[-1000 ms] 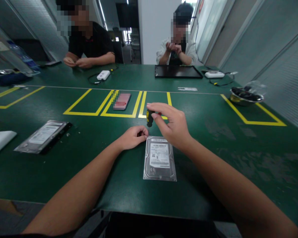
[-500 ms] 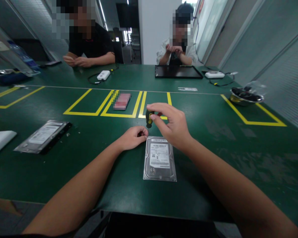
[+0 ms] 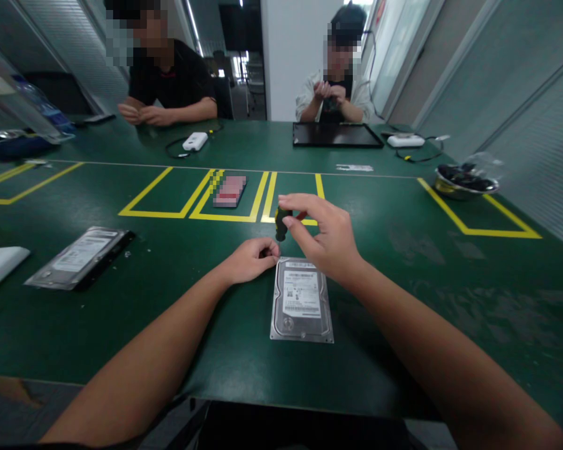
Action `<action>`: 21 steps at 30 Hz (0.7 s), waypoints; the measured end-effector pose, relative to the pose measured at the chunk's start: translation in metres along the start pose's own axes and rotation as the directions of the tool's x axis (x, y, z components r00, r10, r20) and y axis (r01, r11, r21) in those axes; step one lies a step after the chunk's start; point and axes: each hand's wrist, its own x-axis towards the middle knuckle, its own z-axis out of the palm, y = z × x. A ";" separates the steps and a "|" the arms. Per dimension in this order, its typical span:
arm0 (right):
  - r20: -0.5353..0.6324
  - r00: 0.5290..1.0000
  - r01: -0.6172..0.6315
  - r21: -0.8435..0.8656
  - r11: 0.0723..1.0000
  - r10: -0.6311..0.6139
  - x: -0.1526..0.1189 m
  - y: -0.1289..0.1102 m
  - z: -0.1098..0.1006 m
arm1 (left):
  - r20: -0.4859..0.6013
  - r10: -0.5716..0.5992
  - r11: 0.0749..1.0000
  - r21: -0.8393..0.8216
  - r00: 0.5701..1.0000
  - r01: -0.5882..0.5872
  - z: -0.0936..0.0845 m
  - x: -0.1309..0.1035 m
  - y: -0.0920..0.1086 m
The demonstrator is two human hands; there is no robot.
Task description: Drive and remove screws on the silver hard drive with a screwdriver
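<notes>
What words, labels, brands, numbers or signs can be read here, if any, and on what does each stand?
None can be read.
Silver metal hard drive by the left hand: white labels, print too small.
Second silver hard drive, farther left: white label, print too small and blurred.
Flat pink rectangular object: partly pixelated, nothing legible.
White rounded box with a black cable: dark marking, too small.

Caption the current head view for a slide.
Right hand holding a screwdriver upright by a hard drive, left hand at its far left corner.
</notes>
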 end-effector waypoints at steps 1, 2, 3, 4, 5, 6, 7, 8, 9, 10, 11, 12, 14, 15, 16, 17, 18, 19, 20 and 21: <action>-0.010 1.000 0.000 -0.002 1.000 0.000 0.000 0.000 0.000 | -0.001 0.004 1.000 0.001 1.000 -0.004 0.000 0.000 0.001; -0.021 1.000 -0.004 -0.006 1.000 0.003 0.000 0.000 0.000 | -0.003 0.007 1.000 0.006 1.000 -0.007 0.000 0.000 0.001; -0.031 0.999 -0.009 -0.011 1.000 0.009 0.000 0.000 0.001 | -0.006 0.009 1.000 0.016 1.000 -0.009 0.000 0.000 0.002; -0.038 0.999 -0.016 -0.016 1.000 0.015 0.001 0.000 0.001 | -0.011 0.010 1.000 0.029 1.000 -0.009 0.000 -0.001 0.002; -0.042 0.999 -0.020 -0.023 1.000 0.019 0.001 0.001 0.001 | -0.018 0.008 0.999 0.047 1.000 -0.008 0.000 -0.001 0.002; -0.043 0.999 -0.020 -0.031 0.999 0.019 0.001 0.001 0.000 | -0.028 0.005 0.998 0.064 1.000 -0.004 0.001 -0.001 0.003; -0.042 0.999 -0.018 -0.040 0.999 0.016 0.001 0.001 0.000 | -0.039 0.003 0.997 0.080 0.999 0.000 0.001 -0.002 0.003; -0.043 0.999 -0.015 -0.049 0.999 0.013 0.002 0.001 0.000 | -0.050 0.000 0.996 0.094 0.999 0.004 0.002 -0.002 0.003; -0.043 0.999 -0.013 -0.057 0.998 0.010 0.002 0.001 0.000 | -0.060 -0.002 0.995 0.104 0.998 0.008 0.002 -0.003 0.003; -0.041 0.999 -0.011 -0.059 0.998 0.009 0.002 0.001 -0.001 | -0.068 -0.003 0.994 0.112 0.998 0.011 0.003 -0.004 0.003; -0.039 0.999 -0.010 -0.055 0.998 0.008 0.002 0.001 -0.001 | -0.074 -0.004 0.992 0.122 0.997 0.013 0.004 -0.005 0.003; -0.036 0.999 -0.011 -0.049 0.999 0.009 0.002 0.000 -0.001 | -0.079 -0.003 0.991 0.136 0.997 0.014 0.004 -0.005 0.004; -0.027 1.000 -0.013 -0.035 0.999 0.012 0.002 0.001 0.000 | -0.091 0.002 0.985 0.171 0.996 0.013 0.005 -0.006 0.005; -0.022 1.000 -0.017 -0.031 0.999 0.016 0.001 0.001 0.000 | -0.099 0.007 0.982 0.189 0.995 0.012 0.005 -0.006 0.006; -0.019 1.000 -0.017 -0.026 1.000 0.017 0.001 0.001 0.001 | -0.103 0.013 0.979 0.204 0.995 0.008 0.005 -0.006 0.007; -0.020 1.000 -0.017 -0.020 1.000 0.016 0.000 0.002 0.001 | -0.107 0.019 0.976 0.216 0.994 0.005 0.005 -0.006 0.008; -0.025 1.000 -0.016 -0.015 1.000 0.016 0.000 0.002 0.002 | -0.108 0.022 0.974 0.226 0.994 0.003 0.005 -0.006 0.009; -0.038 0.999 -0.016 -0.013 1.000 0.015 0.000 0.002 0.003 | -0.110 0.021 0.971 0.237 0.994 0.005 0.005 -0.006 0.010; -0.052 0.998 -0.017 -0.015 1.000 0.016 0.000 0.003 0.004 | -0.112 0.016 0.969 0.249 0.994 0.012 0.005 -0.006 0.011; -0.067 0.998 -0.017 -0.021 1.000 0.016 -0.001 0.003 0.004 | -0.114 0.007 0.965 0.261 0.993 0.024 0.005 -0.006 0.012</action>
